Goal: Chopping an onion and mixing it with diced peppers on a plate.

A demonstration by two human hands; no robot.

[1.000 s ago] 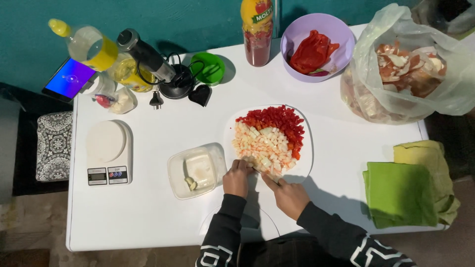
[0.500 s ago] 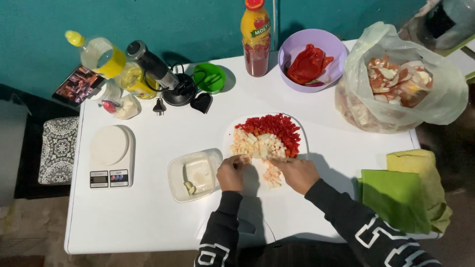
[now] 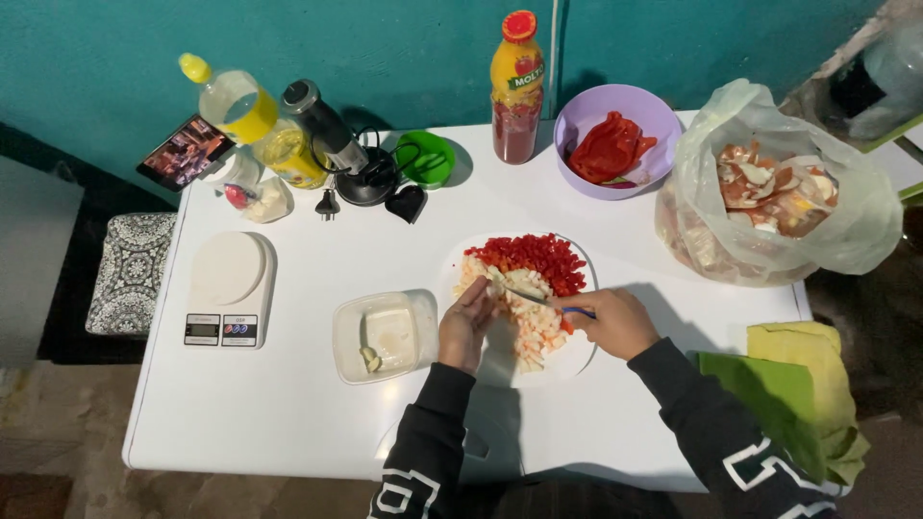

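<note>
White table (image 3: 288,423), right hand (image 3: 615,322) gripping half-hidden knife (image 3: 538,300), left hand (image 3: 468,322) curled on chopped onion (image 3: 524,308)

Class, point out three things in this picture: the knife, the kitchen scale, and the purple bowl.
knife (image 3: 527,297), head view, on the blade.
kitchen scale (image 3: 229,269), head view, on its round weighing plate.
purple bowl (image 3: 588,106), head view, on its left rim.

- Right hand (image 3: 615,322) grips a knife (image 3: 534,299), its blade over pale chopped pieces (image 3: 524,308) on a white plate (image 3: 577,358) near the table's (image 3: 288,423) front edge.
- Left hand (image 3: 468,325) rests on the pale pieces beside the blade.
- Red diced pepper (image 3: 538,258) fills the plate's far side.
- Clear tub (image 3: 385,334) sits just left of the plate.
- Scale (image 3: 229,286) lies near the left edge.
- Purple bowl (image 3: 615,139) stands at the back edge.
</note>
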